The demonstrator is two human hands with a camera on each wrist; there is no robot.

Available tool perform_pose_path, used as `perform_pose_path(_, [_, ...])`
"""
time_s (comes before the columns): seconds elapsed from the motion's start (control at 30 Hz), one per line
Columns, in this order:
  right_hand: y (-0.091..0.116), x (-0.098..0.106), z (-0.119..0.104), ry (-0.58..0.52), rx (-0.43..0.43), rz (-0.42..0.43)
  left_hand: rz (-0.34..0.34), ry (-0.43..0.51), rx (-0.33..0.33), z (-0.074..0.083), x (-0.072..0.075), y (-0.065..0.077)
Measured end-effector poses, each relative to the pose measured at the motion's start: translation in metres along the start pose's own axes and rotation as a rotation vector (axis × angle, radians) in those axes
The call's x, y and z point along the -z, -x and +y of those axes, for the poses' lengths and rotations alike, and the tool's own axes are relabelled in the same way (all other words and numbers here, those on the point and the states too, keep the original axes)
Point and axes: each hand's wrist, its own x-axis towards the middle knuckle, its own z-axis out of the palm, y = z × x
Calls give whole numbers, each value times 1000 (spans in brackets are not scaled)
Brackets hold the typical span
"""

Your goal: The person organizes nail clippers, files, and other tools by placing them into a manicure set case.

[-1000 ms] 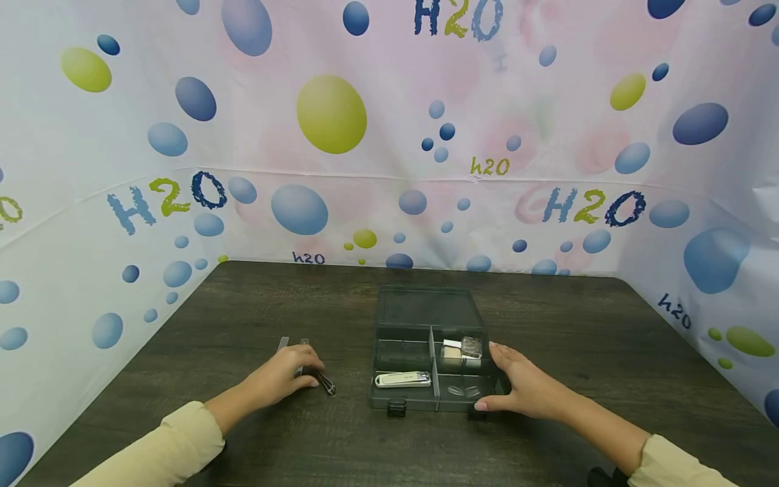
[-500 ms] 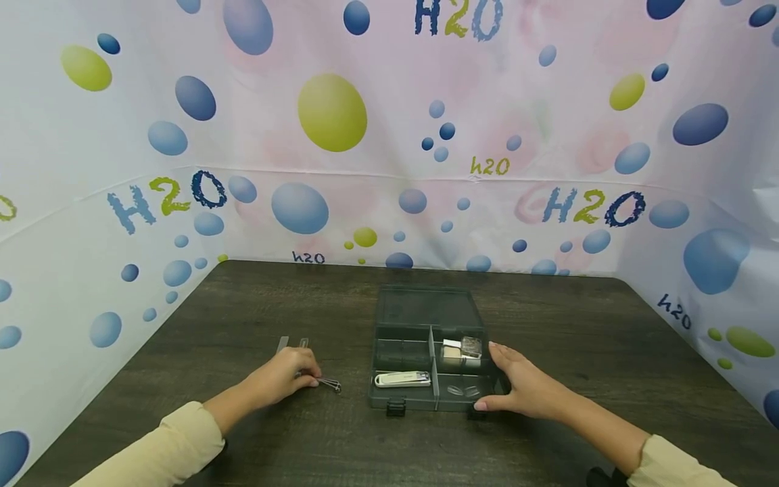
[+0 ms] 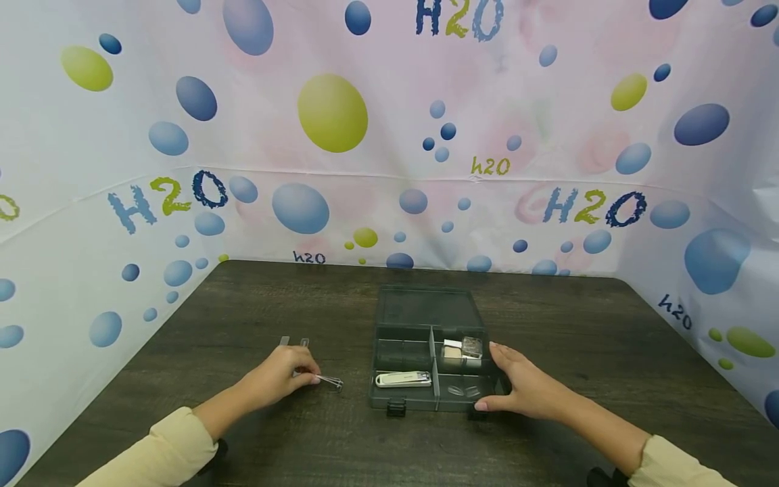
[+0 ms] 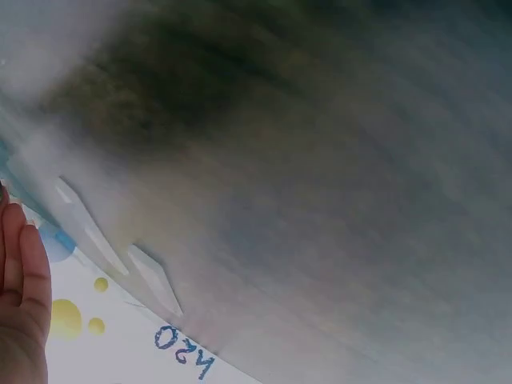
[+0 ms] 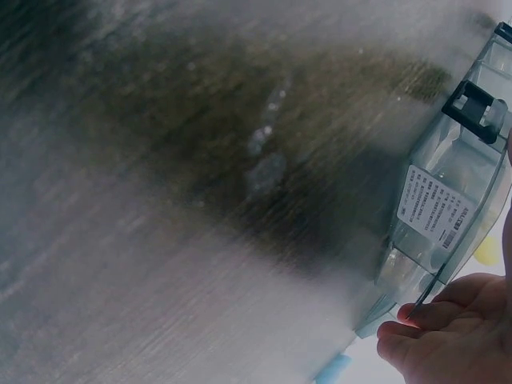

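Note:
My left hand pinches a slim silver metal tool with a forked end, low over the table; its other end is hidden in the fingers. Only part of this hand shows in the left wrist view. My right hand holds the right side and front corner of a dark see-through compartment box, its lid lying open toward the back. In the front left compartment lies a cream nail clipper. Two clear oval pieces lie front right. Behind them are small white and transparent packs.
Two clear strips lie on the table beyond my left hand. The box's front has black latches and a white label. A dark wooden table meets a white patterned sheet at the back and sides.
The metal tool's forked end has swung up and right, from slanting toward me to pointing toward the box. My left hand has shifted slightly left. The right hand and box stay put.

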Motion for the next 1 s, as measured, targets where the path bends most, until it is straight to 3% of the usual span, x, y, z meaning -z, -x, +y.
perform_pose_path(0.6, [0,0,0,0,-4,-4,143,77,-13,22,-9,-11])
perform_pose_path(1.0, [0,-1,2,-6,2,4,288,112,-17,44,-21,-21])
